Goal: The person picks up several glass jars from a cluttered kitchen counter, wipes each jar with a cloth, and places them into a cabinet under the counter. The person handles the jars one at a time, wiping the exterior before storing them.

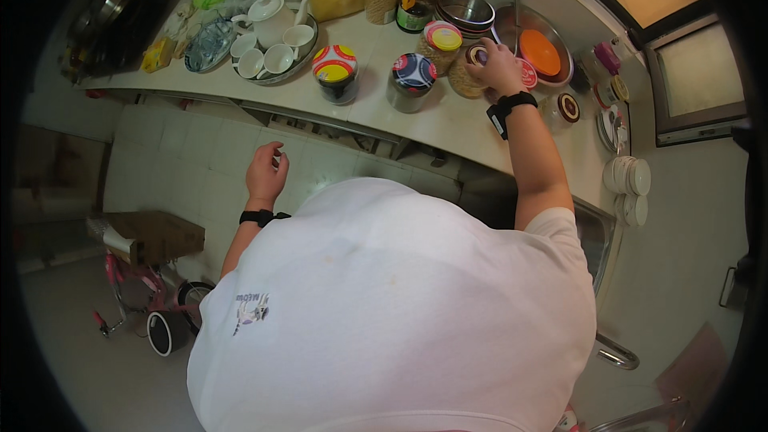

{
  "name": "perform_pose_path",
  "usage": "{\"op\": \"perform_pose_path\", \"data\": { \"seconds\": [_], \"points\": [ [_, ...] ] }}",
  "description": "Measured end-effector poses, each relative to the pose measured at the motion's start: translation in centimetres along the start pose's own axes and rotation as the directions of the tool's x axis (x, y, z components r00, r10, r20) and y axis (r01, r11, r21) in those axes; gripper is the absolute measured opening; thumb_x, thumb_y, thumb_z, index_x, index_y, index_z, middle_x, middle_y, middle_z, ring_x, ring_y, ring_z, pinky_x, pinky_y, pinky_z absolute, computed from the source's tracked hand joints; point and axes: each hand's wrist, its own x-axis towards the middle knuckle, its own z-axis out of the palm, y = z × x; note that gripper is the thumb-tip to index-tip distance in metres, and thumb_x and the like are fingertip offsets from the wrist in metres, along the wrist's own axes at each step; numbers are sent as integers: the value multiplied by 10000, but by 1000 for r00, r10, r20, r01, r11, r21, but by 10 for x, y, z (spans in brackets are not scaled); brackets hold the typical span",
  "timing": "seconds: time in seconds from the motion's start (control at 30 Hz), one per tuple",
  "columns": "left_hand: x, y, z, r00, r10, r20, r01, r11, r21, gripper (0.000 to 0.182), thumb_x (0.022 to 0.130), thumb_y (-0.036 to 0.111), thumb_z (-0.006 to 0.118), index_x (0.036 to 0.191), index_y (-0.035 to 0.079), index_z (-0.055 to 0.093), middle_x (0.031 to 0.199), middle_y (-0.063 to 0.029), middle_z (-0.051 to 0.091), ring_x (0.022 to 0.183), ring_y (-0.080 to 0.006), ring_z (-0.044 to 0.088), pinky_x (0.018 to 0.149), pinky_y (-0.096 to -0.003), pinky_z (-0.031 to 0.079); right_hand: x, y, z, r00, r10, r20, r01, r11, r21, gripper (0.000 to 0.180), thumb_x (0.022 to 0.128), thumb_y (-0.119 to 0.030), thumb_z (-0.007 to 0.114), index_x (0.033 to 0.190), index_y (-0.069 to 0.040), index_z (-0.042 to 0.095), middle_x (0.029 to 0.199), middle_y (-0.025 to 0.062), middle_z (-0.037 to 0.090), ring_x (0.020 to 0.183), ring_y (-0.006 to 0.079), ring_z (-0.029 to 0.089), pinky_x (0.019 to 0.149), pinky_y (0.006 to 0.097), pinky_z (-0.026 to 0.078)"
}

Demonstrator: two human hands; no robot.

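My right hand point(504, 69) reaches over the counter, its thumb and fingers around the dark lid point(477, 55) of a glass jar point(465, 79) with pale contents. Right behind that jar stands another with a yellow-and-red lid point(444, 37). To its left are a jar with a dark blue patterned lid point(411, 84) and one with a red, white and yellow lid point(335, 75). A red-and-white lid point(527, 74) shows partly behind my hand. My left hand point(267, 171) hangs in front of the counter edge, loosely curled, holding nothing.
A tray point(303, 66) holds a white teapot point(270, 15) and several cups. Metal bowls point(467, 9) and an orange one point(540, 53) stand at the back right. A lone jar point(567, 109) is right of my forearm. Below left is a pink bicycle point(153, 291) with a cardboard box point(162, 237).
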Motion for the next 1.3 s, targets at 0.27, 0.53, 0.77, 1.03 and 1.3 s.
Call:
{"op": "perform_pose_path", "data": {
  "seconds": [0.27, 0.53, 0.77, 1.03, 1.3],
  "points": [
    [8, 4, 3, 999, 27, 24, -27, 1000, 3, 218, 863, 158, 644, 1075, 105, 651, 930, -64, 629, 699, -186, 612, 641, -336, 505, 2, -1, -4, 994, 55, 91, -50, 997, -58, 848, 715, -540, 729, 1434, -206, 430, 1253, 166, 614, 1188, 310, 584, 1049, 615, 268],
    [2, 2, 0, 999, 7, 35, -7, 1000, 17, 200, 868, 165, 638, 1056, 99, 653, 937, -71, 641, 701, -193, 625, 635, -339, 508, -2, -9, -3, 990, 83, 114, -76, 995, -59, 821, 714, -523, 724, 1424, -221, 446, 1248, 185, 608, 1185, 346, 579, 1049, 568, 312],
    [-5, 6, 5, 998, -40, 46, 40, 999, 11, 194, 871, 172, 636, 1048, 97, 661, 933, -72, 649, 714, -193, 638, 640, -331, 514, -4, -9, 0, 992, 28, 121, -14, 994, -110, 789, 729, -524, 710, 1416, -223, 465, 1279, 182, 585, 1214, 337, 552, 1048, 540, 336],
    [-13, 13, 13, 997, -56, 57, 56, 998, -4, 189, 873, 171, 631, 1048, 108, 664, 924, -50, 653, 711, -184, 633, 645, -317, 513, -12, -9, -1, 998, 12, 68, -6, 995, -96, 826, 716, -517, 701, 1437, -208, 442, 1235, 173, 586, 1181, 344, 560, 992, 486, 415],
    [-30, 16, 17, 995, -58, 84, 59, 998, -6, 191, 854, 196, 625, 1029, 138, 673, 942, -37, 666, 704, -184, 651, 645, -325, 527, -34, -17, -5, 1000, -23, 8, 24, 990, -138, 821, 671, -540, 726, 1394, -221, 504, 1167, 140, 619, 1100, 311, 605, 929, 473, 444]
  ]
}}
